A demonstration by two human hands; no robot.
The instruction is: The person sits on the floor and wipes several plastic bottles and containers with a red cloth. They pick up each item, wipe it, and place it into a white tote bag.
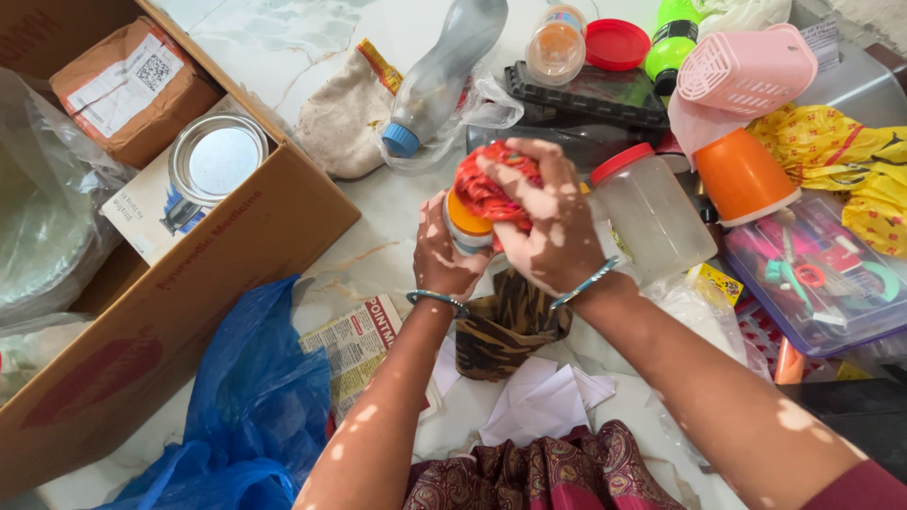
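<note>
Orange-lidded container clasped by left hand; red cloth pressed on by right hand; red-lidded jar just beside.

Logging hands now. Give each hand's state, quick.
Left hand: closed on an orange-lidded jar.
Right hand: closed, pressing a red cloth on the jar.

Left hand and right hand: raised together at centre, fingers curled closed; forearms angled inward, wrists bangled.
</note>
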